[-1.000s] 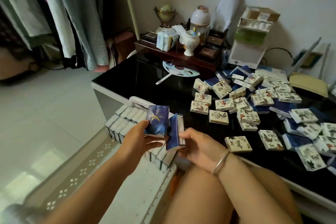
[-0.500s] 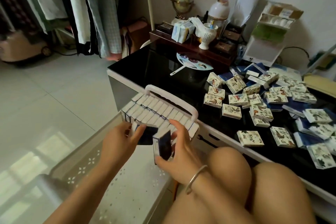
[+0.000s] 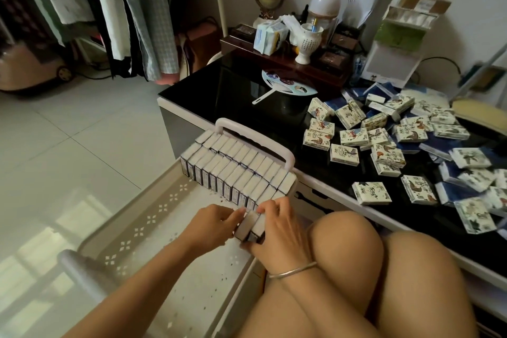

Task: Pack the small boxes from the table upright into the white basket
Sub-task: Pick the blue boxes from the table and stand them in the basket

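Observation:
The white basket (image 3: 153,217) stands on the floor against the black table (image 3: 236,96). Rows of small boxes (image 3: 236,170) stand upright at its far end, under the handle (image 3: 255,140). My left hand (image 3: 211,225) and my right hand (image 3: 277,230) press two small boxes (image 3: 251,223) upright between them, right at the near end of the packed rows. Many loose small boxes (image 3: 384,151) with bird prints and blue backs lie flat on the table to the right.
A round hand fan (image 3: 285,86) lies on the table behind the basket. A dark wooden tray (image 3: 288,60) with a white cup, a globe and packets sits at the back. Clothes hang at the upper left. My bare knees (image 3: 356,241) are below the table edge.
Both hands have come down from above the basket with the two boxes and now hold them upright against the packed rows. The camera has tilted down and left.

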`<action>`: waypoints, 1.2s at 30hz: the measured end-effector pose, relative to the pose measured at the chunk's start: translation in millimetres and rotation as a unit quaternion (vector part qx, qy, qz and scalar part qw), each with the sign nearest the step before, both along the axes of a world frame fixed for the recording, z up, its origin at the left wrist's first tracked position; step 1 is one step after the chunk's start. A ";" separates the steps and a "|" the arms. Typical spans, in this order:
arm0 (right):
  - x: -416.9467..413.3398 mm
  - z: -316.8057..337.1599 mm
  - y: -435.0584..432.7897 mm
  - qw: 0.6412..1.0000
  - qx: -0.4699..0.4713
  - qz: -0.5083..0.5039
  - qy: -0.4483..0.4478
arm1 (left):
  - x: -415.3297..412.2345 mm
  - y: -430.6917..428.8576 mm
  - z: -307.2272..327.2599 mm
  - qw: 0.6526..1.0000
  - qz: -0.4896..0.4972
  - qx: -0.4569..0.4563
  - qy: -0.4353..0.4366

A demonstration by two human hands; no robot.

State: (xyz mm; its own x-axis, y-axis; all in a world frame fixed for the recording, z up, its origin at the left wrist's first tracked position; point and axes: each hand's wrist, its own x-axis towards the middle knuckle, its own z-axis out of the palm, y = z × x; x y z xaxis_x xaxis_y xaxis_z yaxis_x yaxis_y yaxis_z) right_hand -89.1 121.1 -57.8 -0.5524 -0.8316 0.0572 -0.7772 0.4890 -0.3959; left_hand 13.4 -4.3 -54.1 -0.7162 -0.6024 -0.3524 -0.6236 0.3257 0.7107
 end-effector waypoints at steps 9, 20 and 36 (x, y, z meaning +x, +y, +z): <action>-6.6 0.6 1.2 0.999 -0.034 0.009 -0.037 | -3.6 -6.4 -2.4 0.976 0.030 0.217 0.013; -18.9 10.7 2.5 0.986 -0.014 -0.015 -0.167 | 0.5 -4.2 -1.8 0.985 0.045 0.160 0.046; -159.3 56.6 115.4 0.959 -0.151 -0.233 -0.047 | -152.7 126.8 52.3 0.950 -0.175 -0.133 0.224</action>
State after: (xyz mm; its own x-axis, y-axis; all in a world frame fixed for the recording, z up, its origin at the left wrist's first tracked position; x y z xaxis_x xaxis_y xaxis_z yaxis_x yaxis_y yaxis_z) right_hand -248.4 236.5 -1.2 -0.8751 -0.4459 0.1879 -0.4551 0.6266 -0.6326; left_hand -139.3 122.5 -1.8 -0.9307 -0.3257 0.1664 -0.0992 0.6627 0.7423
